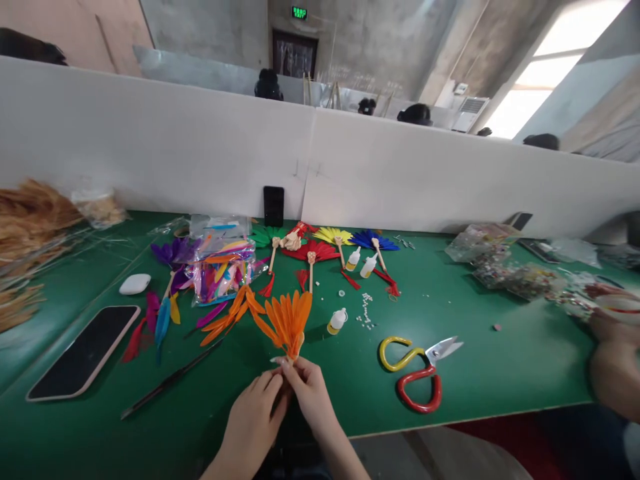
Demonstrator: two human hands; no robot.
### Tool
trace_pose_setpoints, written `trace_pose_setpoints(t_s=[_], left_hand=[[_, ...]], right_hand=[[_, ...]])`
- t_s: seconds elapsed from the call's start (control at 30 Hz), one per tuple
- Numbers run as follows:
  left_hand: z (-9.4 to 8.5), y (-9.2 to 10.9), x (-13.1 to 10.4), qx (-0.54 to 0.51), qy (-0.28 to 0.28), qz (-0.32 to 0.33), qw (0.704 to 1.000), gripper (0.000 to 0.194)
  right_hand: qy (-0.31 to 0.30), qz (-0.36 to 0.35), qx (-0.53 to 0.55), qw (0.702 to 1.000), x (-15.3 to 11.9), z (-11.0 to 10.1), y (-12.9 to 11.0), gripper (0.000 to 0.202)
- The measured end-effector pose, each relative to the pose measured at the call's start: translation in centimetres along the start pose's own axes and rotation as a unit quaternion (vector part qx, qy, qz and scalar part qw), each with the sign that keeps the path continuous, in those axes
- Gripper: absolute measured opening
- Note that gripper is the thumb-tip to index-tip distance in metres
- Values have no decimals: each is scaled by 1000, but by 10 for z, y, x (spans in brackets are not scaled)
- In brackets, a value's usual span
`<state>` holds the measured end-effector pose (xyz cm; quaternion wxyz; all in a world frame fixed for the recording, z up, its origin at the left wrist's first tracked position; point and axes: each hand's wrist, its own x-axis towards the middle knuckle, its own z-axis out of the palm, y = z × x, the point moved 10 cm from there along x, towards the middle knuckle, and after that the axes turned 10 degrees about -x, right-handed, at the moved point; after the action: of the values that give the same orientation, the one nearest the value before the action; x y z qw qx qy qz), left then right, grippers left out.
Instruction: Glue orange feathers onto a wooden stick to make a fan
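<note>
An orange feather fan (289, 320) stands upright at the table's front edge, its feathers spread upward. My left hand (257, 410) is closed round the lower part of the fan, which the fingers mostly hide. My right hand (311, 393) pinches the fan's base, thumb and fingers close to the left hand's. Loose orange feathers (235, 313) lie just left of the fan. A small white glue bottle (337, 321) stands to its right. Further back lie finished-looking fans in red (311, 252), yellow (334, 236), blue (374, 240) and green (267, 236).
Yellow-and-red scissors (425, 370) lie at right, tweezers (170, 379) and a phone (84, 352) at left. White beads (367, 312), two more glue bottles (361, 263) and bagged feathers (223, 270) are further back. Another person's hand (615, 367) is at far right.
</note>
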<state>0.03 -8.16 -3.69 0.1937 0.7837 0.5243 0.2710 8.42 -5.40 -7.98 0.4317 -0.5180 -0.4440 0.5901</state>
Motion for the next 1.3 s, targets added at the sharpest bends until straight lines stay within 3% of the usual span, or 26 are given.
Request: trace_pose_setpoints(t_s=[0.07,0.17,0.4,0.53,0.7,0.93,1.17,1.3], left_hand=[[6,-5,2,-45,-52,-26,997,14],[5,-12,5,-97,-100,-50,989,25],[-12,-44,15,-199,-80,-122,969,35],[1,-46,22,-257,-120,-158,946,34],[22,-39,25,-273,-181,-171,929,31],[23,-35,25,-319,-148,-170,921,28],[11,-36,41,-309,-69,-176,932,22],[6,-40,45,-315,-80,-181,928,28]], right_hand=[[-18,17,2,1000,4,-3,3,49],[-38,36,8,999,8,-9,4,52],[-76,71,27,994,14,-10,14,55],[-45,77,15,996,22,-10,16,55],[4,-9,-45,999,28,-9,-12,48],[18,-69,-150,986,22,-9,-28,38],[71,-49,-79,993,35,-12,-33,46],[54,-81,-155,983,34,-10,-42,48]])
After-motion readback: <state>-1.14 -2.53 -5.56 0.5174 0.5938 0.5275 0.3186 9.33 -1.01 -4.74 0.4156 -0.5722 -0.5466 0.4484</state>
